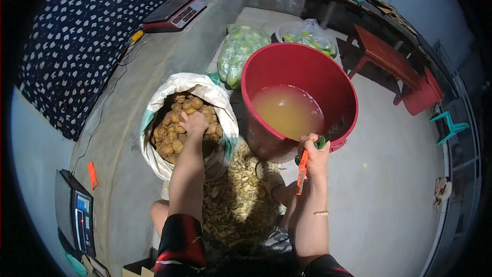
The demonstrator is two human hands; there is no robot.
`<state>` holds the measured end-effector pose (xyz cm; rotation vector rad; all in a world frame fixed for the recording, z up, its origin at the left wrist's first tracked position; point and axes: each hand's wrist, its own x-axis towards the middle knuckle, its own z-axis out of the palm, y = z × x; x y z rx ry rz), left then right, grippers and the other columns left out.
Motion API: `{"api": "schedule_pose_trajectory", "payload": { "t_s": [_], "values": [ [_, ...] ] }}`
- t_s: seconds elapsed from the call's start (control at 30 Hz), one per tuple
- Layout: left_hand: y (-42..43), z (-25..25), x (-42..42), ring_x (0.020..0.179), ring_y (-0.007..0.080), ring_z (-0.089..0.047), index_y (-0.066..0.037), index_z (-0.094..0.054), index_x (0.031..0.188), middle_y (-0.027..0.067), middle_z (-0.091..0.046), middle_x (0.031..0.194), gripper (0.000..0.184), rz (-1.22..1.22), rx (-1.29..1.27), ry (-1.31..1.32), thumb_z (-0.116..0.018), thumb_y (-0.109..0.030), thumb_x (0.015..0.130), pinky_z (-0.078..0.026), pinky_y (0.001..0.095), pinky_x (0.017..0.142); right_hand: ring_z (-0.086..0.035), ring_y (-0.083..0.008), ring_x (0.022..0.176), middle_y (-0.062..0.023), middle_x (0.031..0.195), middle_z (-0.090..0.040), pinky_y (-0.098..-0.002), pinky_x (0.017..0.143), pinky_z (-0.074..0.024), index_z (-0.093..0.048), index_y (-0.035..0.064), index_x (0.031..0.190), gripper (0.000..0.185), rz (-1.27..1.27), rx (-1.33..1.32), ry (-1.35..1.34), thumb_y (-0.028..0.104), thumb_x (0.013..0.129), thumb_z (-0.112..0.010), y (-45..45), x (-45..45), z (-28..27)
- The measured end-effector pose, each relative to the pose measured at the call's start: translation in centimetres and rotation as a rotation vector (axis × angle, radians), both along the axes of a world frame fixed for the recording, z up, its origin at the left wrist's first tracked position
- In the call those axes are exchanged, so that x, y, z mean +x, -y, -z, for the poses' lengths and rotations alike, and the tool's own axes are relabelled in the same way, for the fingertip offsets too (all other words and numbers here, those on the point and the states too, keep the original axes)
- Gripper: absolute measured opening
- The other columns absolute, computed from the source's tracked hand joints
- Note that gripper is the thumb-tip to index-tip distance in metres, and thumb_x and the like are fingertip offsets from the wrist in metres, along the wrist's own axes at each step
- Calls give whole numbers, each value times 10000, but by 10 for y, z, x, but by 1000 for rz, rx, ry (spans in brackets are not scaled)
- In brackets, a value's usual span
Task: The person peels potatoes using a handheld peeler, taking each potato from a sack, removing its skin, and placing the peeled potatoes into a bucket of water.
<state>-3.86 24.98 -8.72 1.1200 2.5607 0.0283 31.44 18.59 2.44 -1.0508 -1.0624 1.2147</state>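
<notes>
My left hand (196,122) reaches into a white woven sack (225,107) and touches the brown potatoes (171,132) in it. Its fingers look spread over them, with some fingertips hidden. In my right hand (316,158) is a peeler (302,170) with an orange part and a green part, held beside the near rim of a large red tub (302,51). Cloudy yellowish water (284,110) stands in the tub. Between my legs lies a heap of pale peelings (236,195).
Bags of green vegetables (243,51) stand behind the tub. A scale (177,14), another scale (77,215) and an orange object (93,176) rest on the concrete ledge at left. A red-brown table (387,56) and a teal stool (451,125) stand at right.
</notes>
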Motion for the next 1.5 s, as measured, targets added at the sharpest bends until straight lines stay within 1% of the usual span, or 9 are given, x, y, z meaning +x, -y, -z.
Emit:
{"api": "schedule_pose_trajectory", "payload": {
  "t_s": [0.2,0.37,0.43,0.77,0.93,1.0,1.13,1.23,1.5],
  "values": [
    [-29,38,-14,1452,352,-126,-51,-561,1305,144,-464,1436,458,-161,-37,169,-458,-268,915,-172,618,1092,-332,-33,535,85,547,-394,-256,503,-244,-374,89,534,381,-20,18,10,-5,811,-618,2,2,-5],
    [-56,127,-66,1295,277,-478,28,-541,1286,212,-506,1374,511,158,-79,148,-440,-299,907,-345,373,1060,-340,-32,538,82,551,-401,-260,496,-263,-364,79,535,389,-31,22,-34,-15,820,-611,7,-4,-11],
    [-60,99,-57,1407,344,-309,-12,-426,1416,165,-337,1517,572,133,-81,287,-393,-320,935,-246,500,1119,-338,-31,542,77,552,-402,-256,497,-269,-363,74,535,388,-38,62,-59,-20,819,-611,6,-5,-15],
    [-51,42,0,1203,370,-549,60,-648,1126,271,-574,1254,502,-151,203,227,-400,-299,878,-403,438,1040,-339,-34,520,79,545,-402,-252,486,-259,-373,81,531,391,-1,-38,-25,-20,816,-621,8,-6,-15],
    [-64,63,-25,1101,330,-600,73,-608,1181,225,-569,1283,499,-663,413,869,-465,-297,879,-502,398,870,-375,-46,536,58,573,-435,-234,508,-309,-372,78,548,357,-39,-48,-17,-63,815,-564,8,-1,-14],
    [-78,95,-33,823,327,-607,30,-575,1125,171,-616,911,397,-820,665,926,-397,-251,908,-511,498,670,-385,-51,544,50,584,-443,-232,513,-318,-375,75,551,347,-39,-59,-52,-68,814,-552,10,-2,-14],
    [-86,106,-47,628,279,-543,-3,-542,1030,166,-565,781,345,-831,727,961,-357,-275,929,-461,466,522,-400,-57,557,33,593,-465,-238,518,-327,-388,68,550,331,-59,-37,-23,-65,810,-543,9,0,-13],
    [-46,4,-25,476,226,-414,-48,-495,890,139,-490,667,311,-655,268,1243,-315,-296,940,-358,413,399,-399,-54,555,36,577,-461,-244,525,-338,-391,63,542,327,-67,-59,-1,-54,806,-545,10,1,-16],
    [-46,83,-41,414,177,-355,-85,-433,820,85,-418,569,225,-928,677,1177,-321,-234,948,-290,336,365,-356,-41,534,58,553,-426,-248,512,-321,-396,65,531,345,-88,-4,40,-22,811,-578,13,-6,-19]
  ]
}}
